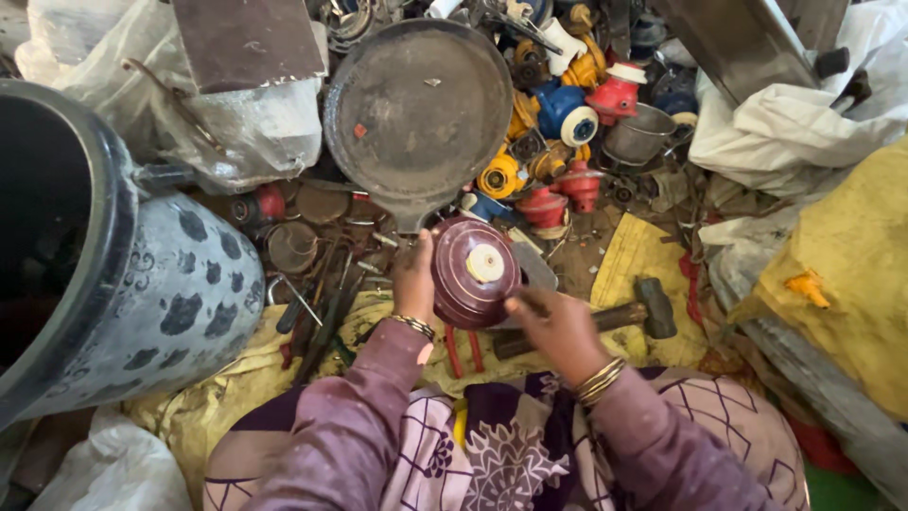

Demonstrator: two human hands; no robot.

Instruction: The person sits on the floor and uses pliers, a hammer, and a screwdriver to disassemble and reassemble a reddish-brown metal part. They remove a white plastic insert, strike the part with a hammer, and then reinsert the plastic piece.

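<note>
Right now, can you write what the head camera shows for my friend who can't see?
Two hands, left hand and right hand, hold a maroon round lid with a cream knob over a lap. A hammer, a large dark pan and colourful scrap parts lie around.

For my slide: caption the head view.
Left hand and right hand hold a maroon round part beside a hammer.

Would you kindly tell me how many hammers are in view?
1: a hammer lies on the yellow cloth just beyond the right hand, its handle partly behind that hand. Others may be hidden in the scrap pile.
</note>
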